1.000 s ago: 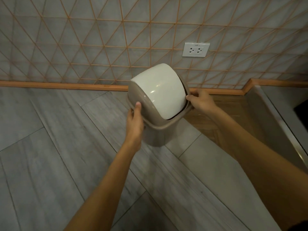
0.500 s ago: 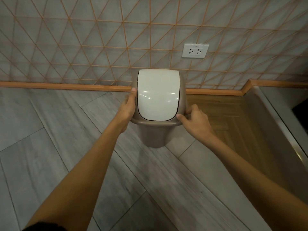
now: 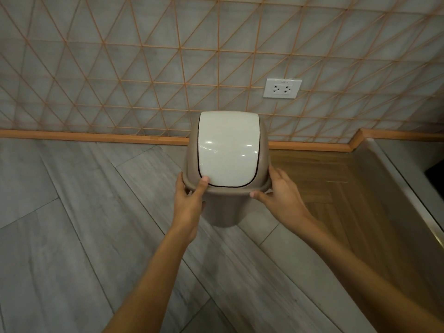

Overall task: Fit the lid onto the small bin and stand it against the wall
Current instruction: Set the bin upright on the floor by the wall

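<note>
So the small taupe plastic bin (image 3: 224, 210) sat upright on the grey wood-look tiled floor (image 3: 72, 236), just short of the orange skirting board (image 3: 96, 137) under the grey wall with its orange triangle lines (image 3: 120, 68). A white double wall socket (image 3: 282, 88) hung at about 1 o'clock from it. The domed taupe lid with the glossy white swing flap (image 3: 228, 150) was already on top and looked level all round, so the fitting step seemed pretty much done.

Both grips were on the rim where lid meets bin. The left hand (image 3: 189, 200) at 8 o'clock wrapped the rim, thumb pressed on the flap's corner and fingers tucked underneath. The right hand (image 3: 281, 193) at 4 o'clock was spread against the side, thumb under the rim, more steadying than clamping.

Hard to tell whether the back touched the wall; the dome hid that gap. The next move probably called for a gentle push toward 12 o'clock until it met the skirting, keeping the lid from popping off, then letting go.
</note>
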Action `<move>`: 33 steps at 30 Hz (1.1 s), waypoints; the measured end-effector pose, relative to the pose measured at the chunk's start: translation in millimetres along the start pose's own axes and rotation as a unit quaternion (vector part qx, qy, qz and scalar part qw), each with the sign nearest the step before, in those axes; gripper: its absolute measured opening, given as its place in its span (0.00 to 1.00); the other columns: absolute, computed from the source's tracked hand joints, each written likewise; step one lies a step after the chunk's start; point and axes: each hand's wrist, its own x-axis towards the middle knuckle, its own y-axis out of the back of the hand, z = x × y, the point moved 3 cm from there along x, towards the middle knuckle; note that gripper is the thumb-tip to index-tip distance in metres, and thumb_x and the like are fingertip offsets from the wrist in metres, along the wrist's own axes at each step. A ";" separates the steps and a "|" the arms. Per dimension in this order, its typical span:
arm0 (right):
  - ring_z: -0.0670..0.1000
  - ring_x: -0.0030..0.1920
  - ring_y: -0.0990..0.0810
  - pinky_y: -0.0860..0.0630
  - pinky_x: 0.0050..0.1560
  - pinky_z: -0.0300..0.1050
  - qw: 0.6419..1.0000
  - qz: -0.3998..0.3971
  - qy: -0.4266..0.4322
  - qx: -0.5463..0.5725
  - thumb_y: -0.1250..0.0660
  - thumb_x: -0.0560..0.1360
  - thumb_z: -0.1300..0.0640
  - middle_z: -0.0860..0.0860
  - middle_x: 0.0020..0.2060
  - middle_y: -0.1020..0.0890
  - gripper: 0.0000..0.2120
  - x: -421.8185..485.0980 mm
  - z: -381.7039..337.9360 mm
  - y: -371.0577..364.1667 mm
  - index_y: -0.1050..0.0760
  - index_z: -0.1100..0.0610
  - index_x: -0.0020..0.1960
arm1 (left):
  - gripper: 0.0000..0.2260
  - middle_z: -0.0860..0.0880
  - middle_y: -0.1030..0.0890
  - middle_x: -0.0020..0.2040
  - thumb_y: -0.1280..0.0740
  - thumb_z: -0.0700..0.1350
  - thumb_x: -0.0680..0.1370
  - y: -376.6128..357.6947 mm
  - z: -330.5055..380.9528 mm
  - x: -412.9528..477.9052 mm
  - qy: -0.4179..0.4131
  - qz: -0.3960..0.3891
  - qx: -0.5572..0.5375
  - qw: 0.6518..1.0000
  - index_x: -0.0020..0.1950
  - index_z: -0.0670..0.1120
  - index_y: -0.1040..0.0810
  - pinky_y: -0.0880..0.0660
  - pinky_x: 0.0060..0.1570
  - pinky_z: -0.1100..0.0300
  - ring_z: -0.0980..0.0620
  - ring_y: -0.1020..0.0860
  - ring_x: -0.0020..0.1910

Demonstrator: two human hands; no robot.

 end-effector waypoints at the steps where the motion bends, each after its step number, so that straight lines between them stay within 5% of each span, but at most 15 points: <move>1: 0.53 0.63 0.27 0.28 0.66 0.47 1.000 0.003 0.004 -0.002 0.28 0.72 0.56 0.56 0.67 0.29 0.34 2.8 -0.1 0.3 0.37 0.60 0.74 | 0.30 0.56 0.26 0.62 0.30 0.50 0.74 1.4 -0.4 1.9 -0.006 -0.009 -0.002 1.000 0.74 0.56 0.38 0.27 0.59 0.52 0.57 0.26 0.58; 8: 0.54 0.67 0.30 0.34 0.66 0.43 1.000 0.010 0.002 -0.013 0.28 0.72 0.56 0.56 0.69 0.29 0.31 34.1 -1.8 -3.2 0.34 0.61 0.71 | 0.22 0.57 0.23 0.59 0.31 0.49 0.74 6.1 3.0 29.5 -0.024 -0.030 0.005 0.999 0.67 0.56 0.31 0.26 0.55 0.57 0.58 0.25 0.57; 13: 0.55 0.61 0.27 0.35 0.55 0.38 1.000 0.018 -0.008 -0.004 0.28 0.72 0.57 0.57 0.63 0.27 0.26 60.8 1.0 -8.2 0.30 0.62 0.67 | 0.26 0.53 0.25 0.63 0.31 0.50 0.74 2.4 9.1 58.6 -0.044 -0.027 0.030 0.998 0.71 0.51 0.34 0.26 0.45 0.63 0.53 0.26 0.61; 18: 0.57 0.61 0.28 0.34 0.54 0.42 1.000 0.023 -0.020 -0.005 0.27 0.71 0.57 0.58 0.60 0.26 0.22 87.2 2.5 -9.5 0.28 0.63 0.61 | 0.27 0.50 0.27 0.66 0.31 0.50 0.75 -2.7 12.5 85.6 -0.044 -0.029 0.037 0.998 0.71 0.50 0.34 0.27 0.55 0.53 0.50 0.29 0.63; 24: 0.56 0.53 0.26 0.31 0.49 0.43 1.000 0.023 -0.015 -0.012 0.26 0.71 0.57 0.60 0.57 0.24 0.21 123.3 2.1 -8.3 0.26 0.64 0.59 | 0.24 0.51 0.27 0.62 0.31 0.50 0.75 -14.7 20.9 117.0 -0.047 -0.024 0.025 0.998 0.69 0.53 0.33 0.28 0.50 0.52 0.52 0.29 0.60; 28: 0.58 0.57 0.24 0.26 0.55 0.48 1.000 0.020 -0.018 -0.001 0.26 0.71 0.57 0.60 0.58 0.22 0.22 143.5 4.0 -7.6 0.26 0.64 0.61 | 0.22 0.50 0.26 0.60 0.31 0.49 0.75 -21.2 25.2 134.8 -0.051 -0.017 0.031 0.998 0.68 0.50 0.33 0.27 0.47 0.54 0.50 0.27 0.58; 33: 0.54 0.52 0.26 0.31 0.48 0.43 0.999 0.022 -0.025 -0.001 0.26 0.71 0.56 0.60 0.57 0.22 0.22 162.7 5.1 -7.0 0.26 0.64 0.60 | 0.24 0.47 0.25 0.62 0.31 0.49 0.75 -27.0 29.0 154.6 -0.062 -0.012 0.044 0.997 0.69 0.46 0.34 0.27 0.50 0.51 0.47 0.26 0.60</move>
